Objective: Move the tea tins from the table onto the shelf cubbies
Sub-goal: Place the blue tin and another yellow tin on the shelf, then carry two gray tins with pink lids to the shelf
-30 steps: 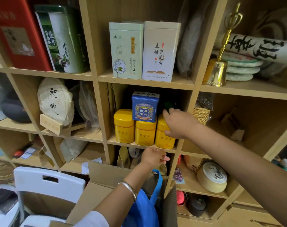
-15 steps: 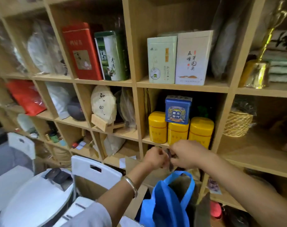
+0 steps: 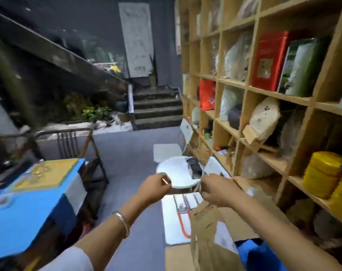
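We have turned away from the cubby where the yellow tea tins (image 3: 322, 174) now stand stacked; a second ago the right hand was still among them, whereas both hands have since withdrawn and hang out over the floor, the tins lying well to the right of the right hand, on the wooden shelf (image 3: 279, 98). We read this as one placement finished and the return for the next tin begun. The blue-covered table (image 3: 35, 202) lies to the left of the left hand and nearer us; any tins left on it are too blurred to make out. The left hand (image 3: 154, 187), wrist ringed by a silver bangle (image 3: 123, 222), is raised with fingers curled toward the thumb around a small pale object we cannot identify. The right hand (image 3: 217, 190), level with it and just apart, grips the top of a brown paper bag (image 3: 207, 231) that hangs below it. Beyond both hands stands a round white stool (image 3: 176, 173).
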Motion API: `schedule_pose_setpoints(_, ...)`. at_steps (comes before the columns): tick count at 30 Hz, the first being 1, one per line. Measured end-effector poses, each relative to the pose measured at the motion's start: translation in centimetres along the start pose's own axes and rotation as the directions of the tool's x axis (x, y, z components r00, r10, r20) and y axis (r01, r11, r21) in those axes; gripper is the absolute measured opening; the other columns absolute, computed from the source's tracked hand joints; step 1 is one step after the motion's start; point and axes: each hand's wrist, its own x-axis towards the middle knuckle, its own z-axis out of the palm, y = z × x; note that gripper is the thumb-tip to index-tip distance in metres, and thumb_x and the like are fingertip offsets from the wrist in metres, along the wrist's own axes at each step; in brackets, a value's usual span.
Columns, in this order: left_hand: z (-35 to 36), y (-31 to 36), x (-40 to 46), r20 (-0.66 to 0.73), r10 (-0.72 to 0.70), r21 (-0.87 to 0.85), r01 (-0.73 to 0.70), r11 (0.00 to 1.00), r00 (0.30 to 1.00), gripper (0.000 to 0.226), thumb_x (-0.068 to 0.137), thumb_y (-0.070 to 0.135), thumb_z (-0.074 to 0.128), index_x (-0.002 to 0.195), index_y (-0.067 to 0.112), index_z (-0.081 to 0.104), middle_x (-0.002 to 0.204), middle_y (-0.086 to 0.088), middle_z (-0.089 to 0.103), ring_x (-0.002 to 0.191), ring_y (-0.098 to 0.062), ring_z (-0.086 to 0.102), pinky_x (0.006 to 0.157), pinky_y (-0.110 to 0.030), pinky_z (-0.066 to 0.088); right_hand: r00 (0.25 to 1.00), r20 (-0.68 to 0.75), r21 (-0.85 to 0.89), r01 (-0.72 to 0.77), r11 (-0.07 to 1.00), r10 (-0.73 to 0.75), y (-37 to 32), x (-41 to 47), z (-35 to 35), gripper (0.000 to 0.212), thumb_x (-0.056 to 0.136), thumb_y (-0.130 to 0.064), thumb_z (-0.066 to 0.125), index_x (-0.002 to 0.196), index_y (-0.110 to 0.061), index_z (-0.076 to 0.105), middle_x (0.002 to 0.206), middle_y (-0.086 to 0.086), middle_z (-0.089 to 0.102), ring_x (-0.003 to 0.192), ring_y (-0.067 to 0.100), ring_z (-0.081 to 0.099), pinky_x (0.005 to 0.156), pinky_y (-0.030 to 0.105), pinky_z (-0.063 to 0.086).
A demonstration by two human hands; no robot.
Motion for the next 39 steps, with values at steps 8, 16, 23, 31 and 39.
schedule_pose_setpoints(8,-15.3,-15.8,-21.1,-0.343,-0.418,-0.04,0.432,0.901,0.841,0.013,0.081,0.024,0.059,0.089,0.019,0.068,0.093,-0.004,0.074,0.089,-0.021,0.068,0.079,-0.031,0.053,0.838,-0.032,-0.026,0.544,0.839,-0.545,-27.6,1.9,-2.5,0.041,0.091,-0.039,0.052,0.122,-0.011,0.046,0.122,0.011,0.052,0.114,0.031,0.054,0.086,0.038,0.046)
schedule_pose_setpoints(16,-25.1,-26.5,-49.9,-0.504,-0.654,-0.119,0.705,0.699,0.564,0.02,0.086,0.028,0.057,0.1,0.018,0.065,0.1,-0.002,0.07,0.094,-0.021,0.064,0.083,-0.038,0.055,0.501,-0.004,-0.026,0.865,0.501,-0.866,-57.0,-8.3,-2.8,0.045,0.092,-0.042,0.048,0.129,-0.019,0.045,0.133,0.005,0.051,0.12,0.027,0.052,0.09,0.038,0.047)
schedule_pose_setpoints(23,-30.3,-33.1,-75.5,-0.584,-0.778,-0.272,0.848,0.455,0.231,0.023,0.088,0.027,0.056,0.104,0.016,0.067,0.105,-0.007,0.069,0.102,-0.025,0.064,0.084,-0.034,0.051,0.167,0.036,0.039,0.985,0.168,-0.985,-79.9,-23.9,-0.5,0.025,0.09,-0.036,0.05,0.105,-0.016,0.048,0.103,0.003,0.051,0.088,0.023,0.053,0.068,0.033,0.038)
schedule_pose_setpoints(31,-33.1,-39.7,-90.2,-0.585,-0.811,-0.419,0.851,0.316,0.013,0.019,0.083,0.026,0.053,0.095,0.021,0.067,0.094,0.003,0.069,0.089,-0.019,0.064,0.073,-0.024,0.046,0.047,0.092,0.032,0.998,0.05,-0.995,-96.2,-32.9,1.4,0.031,0.088,-0.036,0.05,0.111,-0.014,0.049,0.116,0.007,0.054,0.104,0.03,0.057,0.081,0.039,0.045)
schedule_pose_setpoints(39,-35.5,-50.9,-95.9,-0.48,-0.875,-0.492,0.845,0.211,-0.061,0.022,0.082,0.024,0.054,0.096,0.015,0.07,0.093,-0.005,0.072,0.086,-0.025,0.07,0.075,-0.034,0.057,-0.031,0.145,0.034,0.999,-0.026,-0.989,-111.3,-33.4,6.0,0.039,0.089,-0.039,0.051,0.119,-0.014,0.05,0.124,0.01,0.052,0.113,0.034,0.054,0.089,0.043,0.046)
